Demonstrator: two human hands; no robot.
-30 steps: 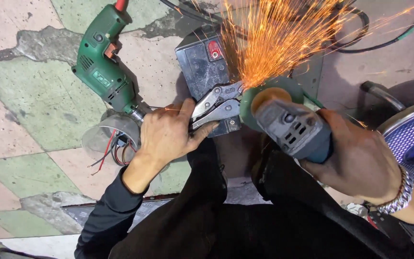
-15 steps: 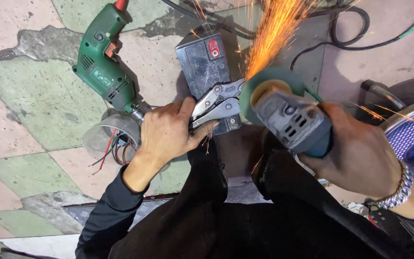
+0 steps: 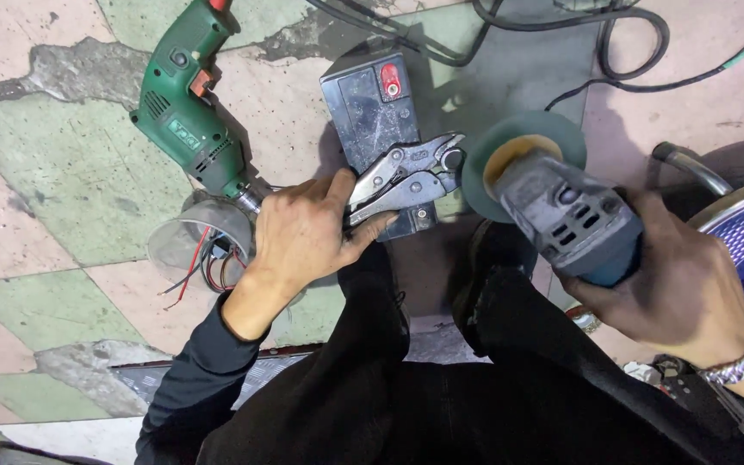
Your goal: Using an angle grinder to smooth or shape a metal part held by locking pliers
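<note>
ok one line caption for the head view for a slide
Left hand grips locking pliers over a battery; right hand holds an angle grinder.

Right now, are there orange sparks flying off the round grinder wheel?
No, the grey angle grinder in the right hand shows no sparks around its round green-guarded disc.

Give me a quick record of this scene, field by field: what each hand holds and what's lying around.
left hand: grips locking pliers
right hand: holds angle grinder, no sparks visible
under pliers: black battery with red cap
on floor: green drill, clear container with wires, black cables
floor: cracked pink and green tiles
</note>
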